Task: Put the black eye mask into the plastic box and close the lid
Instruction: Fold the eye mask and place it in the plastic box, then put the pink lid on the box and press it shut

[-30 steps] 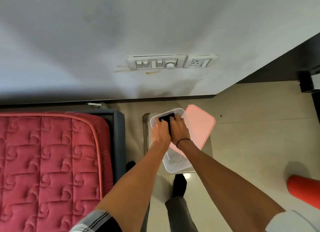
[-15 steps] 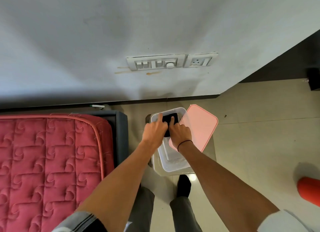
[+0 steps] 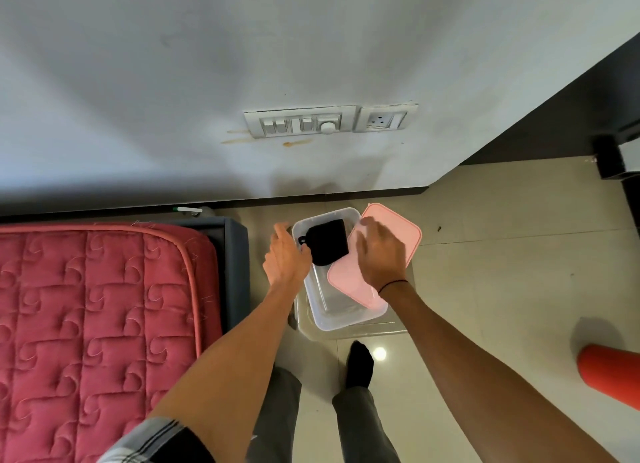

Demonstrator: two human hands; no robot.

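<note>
A folded black fabric eye mask lies inside a clear rectangular plastic box, the loosely spread left hand beside it, the right hand resting fingers-spread on the pink lid overlapping the box, a red quilted mattress alongside.

Both hands have lifted off the eye mask.
</note>
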